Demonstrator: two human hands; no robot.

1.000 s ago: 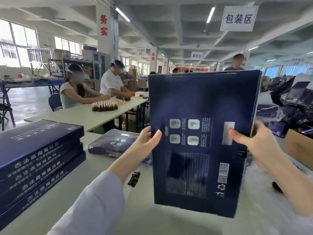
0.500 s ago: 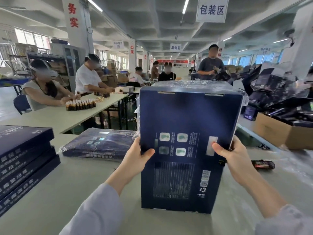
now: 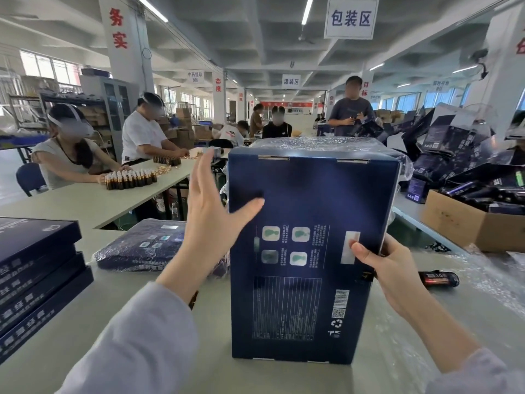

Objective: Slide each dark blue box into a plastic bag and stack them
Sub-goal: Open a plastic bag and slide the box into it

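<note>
1. The dark blue box (image 3: 309, 251) stands upright on its short end on the desk (image 3: 85, 322), long axis vertical, printed back facing the camera, directly between the two hands.
2. A clear plastic bag (image 3: 321, 145) is draped over the box's top end and hangs a little way down the far right edge; how far it reaches down the hidden back I cannot tell.
3. The right hand (image 3: 389, 268) grips the box's right edge about mid-height, thumb on the printed face, fingers curled behind.
4. The left hand (image 3: 213, 214) is spread open, grasping nothing; only its thumb touches the left edge near the top, the fingers (image 3: 203, 172) pointing up beside the bag. It looks the nearer hand for drawing the film downward.
5. Just left, behind the left wrist, a bagged box (image 3: 136, 245) lies flat; further left sits a stack of unbagged boxes (image 3: 37, 274).
6. To the right lie a small dark object (image 3: 439, 278), loose plastic film (image 3: 483, 297), and a cardboard carton (image 3: 471, 223); none blocks the bag's downward path.
</note>
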